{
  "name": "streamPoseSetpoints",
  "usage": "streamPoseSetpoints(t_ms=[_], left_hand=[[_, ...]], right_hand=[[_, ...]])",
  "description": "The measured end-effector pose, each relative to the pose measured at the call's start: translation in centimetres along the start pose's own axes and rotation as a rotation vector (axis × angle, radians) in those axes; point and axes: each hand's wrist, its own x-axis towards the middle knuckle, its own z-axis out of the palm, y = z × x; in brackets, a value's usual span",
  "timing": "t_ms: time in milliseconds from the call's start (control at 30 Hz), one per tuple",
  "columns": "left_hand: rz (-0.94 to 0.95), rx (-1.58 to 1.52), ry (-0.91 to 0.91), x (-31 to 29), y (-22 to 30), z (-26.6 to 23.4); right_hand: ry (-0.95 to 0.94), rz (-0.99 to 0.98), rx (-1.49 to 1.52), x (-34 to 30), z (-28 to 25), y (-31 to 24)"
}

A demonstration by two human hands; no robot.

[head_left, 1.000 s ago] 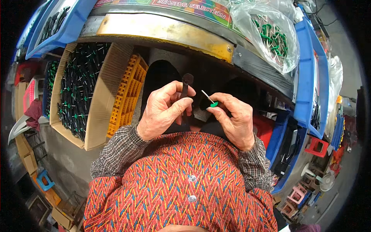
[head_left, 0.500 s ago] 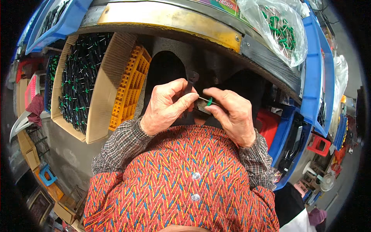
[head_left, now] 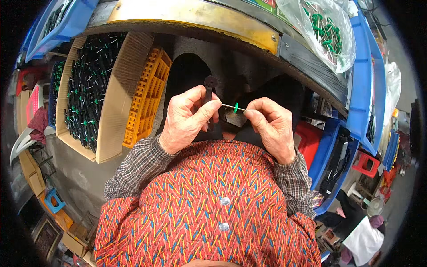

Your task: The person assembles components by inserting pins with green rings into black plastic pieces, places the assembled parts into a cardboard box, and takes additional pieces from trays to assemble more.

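Observation:
My left hand [head_left: 181, 122] is closed round a long black plastic piece with a rounded, holed end [head_left: 210, 82] that sticks up above the fingers. A thin metal rod with a green disc [head_left: 236, 107] runs level between my two hands. Its left end meets my left thumb and fingertips beside the black piece; whether it sits inside that piece is hidden. At the rod's other end, the thumb and forefinger of my right hand [head_left: 272, 129] pinch it. Both hands are held above my lap, just below the bench edge.
A cardboard box [head_left: 113, 100] of black pieces with green discs stands left, beside an orange plastic crate [head_left: 144, 100]. The bench edge [head_left: 191, 15] curves ahead. On it lies a clear bag [head_left: 344, 64] of green-topped metal rods, near a blue bin [head_left: 359, 84]. Another blue bin [head_left: 327, 155] stands lower right.
My right hand has turned and drawn slightly right, its fingers now pinching the rod's far end, so the green disc shows clear of them. The black piece has shifted slightly left.

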Motion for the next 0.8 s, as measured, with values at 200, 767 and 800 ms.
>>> streamPoseSetpoints(t_ms=[200,767,800], left_hand=[[0.008,0.008,-0.004,0.03,-0.17,0.15],[-0.009,0.024,-0.01,0.14,-0.62,0.11],[-0.006,0.024,-0.005,0.16,-0.6,0.11]], right_hand=[[0.025,0.047,0.044,0.05,-0.1,0.19],[0.033,0.081,0.156,0.29,0.22,0.57],[0.029,0.084,0.145,0.25,0.21,0.55]])
